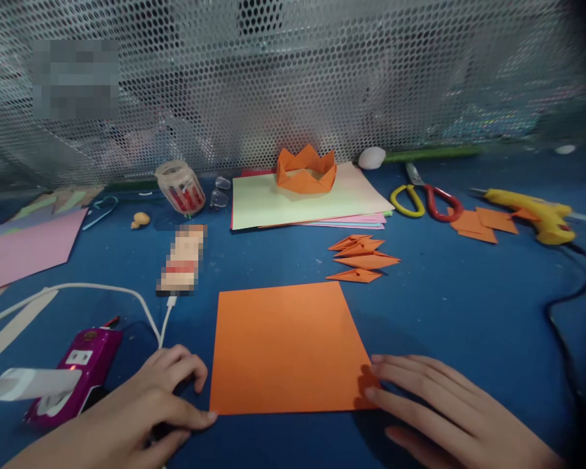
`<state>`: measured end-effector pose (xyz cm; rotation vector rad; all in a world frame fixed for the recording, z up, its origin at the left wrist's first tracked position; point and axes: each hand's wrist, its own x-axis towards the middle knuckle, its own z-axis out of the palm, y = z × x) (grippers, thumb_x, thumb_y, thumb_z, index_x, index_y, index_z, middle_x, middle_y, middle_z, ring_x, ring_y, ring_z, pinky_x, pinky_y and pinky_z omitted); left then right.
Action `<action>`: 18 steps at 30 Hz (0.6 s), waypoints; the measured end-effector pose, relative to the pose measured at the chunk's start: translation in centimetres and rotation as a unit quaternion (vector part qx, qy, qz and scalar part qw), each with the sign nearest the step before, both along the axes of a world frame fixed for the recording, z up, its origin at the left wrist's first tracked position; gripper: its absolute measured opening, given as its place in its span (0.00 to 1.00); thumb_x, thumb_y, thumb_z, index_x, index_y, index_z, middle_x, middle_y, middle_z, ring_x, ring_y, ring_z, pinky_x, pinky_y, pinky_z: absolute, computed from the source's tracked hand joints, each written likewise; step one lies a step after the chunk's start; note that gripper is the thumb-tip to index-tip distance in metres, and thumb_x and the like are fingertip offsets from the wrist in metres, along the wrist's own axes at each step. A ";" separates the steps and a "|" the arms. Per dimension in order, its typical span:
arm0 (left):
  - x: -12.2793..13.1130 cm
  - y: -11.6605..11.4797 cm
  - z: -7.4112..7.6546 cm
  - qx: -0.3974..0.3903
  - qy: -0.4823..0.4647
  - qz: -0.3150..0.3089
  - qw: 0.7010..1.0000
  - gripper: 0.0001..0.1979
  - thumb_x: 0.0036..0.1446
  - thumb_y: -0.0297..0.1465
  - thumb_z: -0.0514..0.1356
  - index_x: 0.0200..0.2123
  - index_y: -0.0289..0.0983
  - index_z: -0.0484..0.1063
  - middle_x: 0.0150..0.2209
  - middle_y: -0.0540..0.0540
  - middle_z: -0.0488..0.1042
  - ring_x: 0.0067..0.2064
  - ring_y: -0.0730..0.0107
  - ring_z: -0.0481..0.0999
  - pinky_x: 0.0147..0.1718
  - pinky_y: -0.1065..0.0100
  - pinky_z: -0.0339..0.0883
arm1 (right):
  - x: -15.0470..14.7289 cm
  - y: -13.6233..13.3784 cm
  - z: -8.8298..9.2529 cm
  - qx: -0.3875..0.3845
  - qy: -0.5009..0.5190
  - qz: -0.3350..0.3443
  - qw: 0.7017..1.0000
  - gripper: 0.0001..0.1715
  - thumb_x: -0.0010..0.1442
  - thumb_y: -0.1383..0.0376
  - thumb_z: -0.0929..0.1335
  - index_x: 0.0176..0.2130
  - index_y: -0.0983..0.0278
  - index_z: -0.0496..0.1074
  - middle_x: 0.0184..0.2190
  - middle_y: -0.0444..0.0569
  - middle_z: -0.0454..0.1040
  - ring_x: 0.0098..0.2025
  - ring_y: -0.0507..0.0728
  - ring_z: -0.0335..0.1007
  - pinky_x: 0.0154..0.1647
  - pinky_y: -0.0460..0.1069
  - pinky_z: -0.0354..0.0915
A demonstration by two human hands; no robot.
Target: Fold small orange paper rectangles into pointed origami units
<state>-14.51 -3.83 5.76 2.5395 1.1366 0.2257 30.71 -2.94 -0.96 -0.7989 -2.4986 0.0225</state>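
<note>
A flat orange sheet of paper [288, 352] lies on the blue table in front of me. My left hand [161, 397] rests at its lower left corner, the index fingertip touching the edge while the other fingers curl loosely. At the lower right corner, my right hand [434, 404] has its fingers stretched out, with fingertips on the paper's edge. Beyond the sheet lie several small folded orange paper pieces [364, 260] in a column. An orange folded paper crown-shaped ring [306, 172] stands on a stack of coloured paper [258, 205].
Scissors [437, 198], a yellow glue gun [537, 212] and small orange squares [473, 225] lie at the right. Left are a jar [180, 187], a phone [183, 257] on a white cable, pink paper [29, 251] and a purple power strip [95, 352]. A perforated metal panel [200, 85] stands behind.
</note>
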 end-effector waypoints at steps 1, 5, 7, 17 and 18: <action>0.9 0.5 0.4 -0.022 -0.010 -0.019 1.000 0.17 0.64 0.19 0.64 0.40 0.50 0.85 0.48 0.51 0.83 0.49 0.63 0.85 0.50 0.66 0.80 | -1.1 0.6 0.7 0.010 -0.008 0.017 1.000 0.17 0.81 0.66 0.68 0.62 0.57 0.83 0.53 0.49 0.90 0.54 0.57 0.88 0.62 0.50 0.77; 4.6 2.1 -0.1 0.025 -0.039 -0.071 0.996 0.10 0.66 0.20 0.69 0.43 0.42 0.80 0.49 0.47 0.86 0.48 0.61 0.88 0.52 0.64 0.81 | -5.5 2.4 1.9 -0.010 -0.006 0.071 0.997 0.15 0.85 0.62 0.64 0.56 0.59 0.81 0.49 0.49 0.90 0.51 0.56 0.87 0.57 0.51 0.75; 6.2 2.6 -1.4 0.047 -0.040 -0.084 0.995 0.06 0.69 0.25 0.72 0.44 0.39 0.78 0.48 0.43 0.87 0.48 0.56 0.88 0.51 0.60 0.82 | -7.0 2.8 1.5 0.001 -0.011 0.065 0.998 0.11 0.83 0.64 0.67 0.52 0.61 0.80 0.46 0.51 0.89 0.45 0.57 0.85 0.49 0.52 0.74; 9.7 4.6 1.3 0.090 -0.103 -0.081 0.987 0.19 0.87 0.31 0.51 0.43 0.38 0.78 0.34 0.49 0.85 0.32 0.67 0.85 0.33 0.69 0.77 | -7.5 4.8 4.4 0.051 0.009 0.055 0.997 0.20 0.78 0.75 0.63 0.36 0.60 0.74 0.27 0.42 0.77 0.26 0.53 0.72 0.31 0.50 0.66; 10.1 4.9 2.0 0.090 -0.113 -0.074 0.987 0.17 0.86 0.29 0.52 0.44 0.39 0.78 0.36 0.49 0.86 0.33 0.69 0.85 0.35 0.70 0.77 | -7.5 5.1 5.2 0.053 0.015 0.043 0.998 0.21 0.79 0.75 0.63 0.36 0.60 0.74 0.27 0.42 0.78 0.26 0.52 0.72 0.31 0.50 0.66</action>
